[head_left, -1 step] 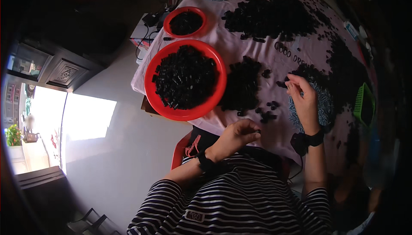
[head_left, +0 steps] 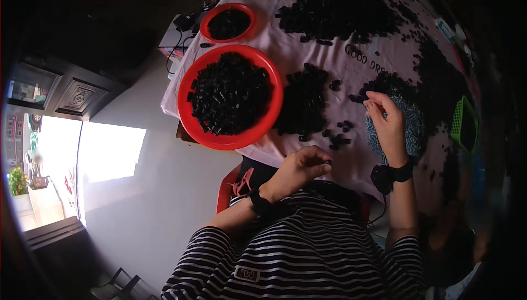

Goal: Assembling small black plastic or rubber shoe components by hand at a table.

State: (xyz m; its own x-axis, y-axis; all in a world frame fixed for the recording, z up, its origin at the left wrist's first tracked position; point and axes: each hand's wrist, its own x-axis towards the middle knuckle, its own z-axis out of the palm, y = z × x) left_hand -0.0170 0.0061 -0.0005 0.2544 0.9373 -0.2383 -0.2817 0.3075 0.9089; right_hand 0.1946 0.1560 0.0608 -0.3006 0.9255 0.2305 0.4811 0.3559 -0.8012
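While pinching a black piece (head_left: pixel 329 162) in left hand (head_left: pixel 299 170), steady curled right hand (head_left: pixel 387 123) (cannot tell if gripping) over blue pins (head_left: pixel 415 127)

Black pile (head_left: pixel 305 102) blocked passage just right of large red basin (head_left: pixel 233 142); farther right, pink cloth (head_left: pixel 345 108) lay passable, loose black pieces (head_left: pixel 339 142) obstructing.

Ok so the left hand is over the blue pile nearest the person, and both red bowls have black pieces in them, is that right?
Not quite: the head view shows the right hand over that blue pile, with the left hand away from it. The big bowl and small bowl are red and hold black pieces.
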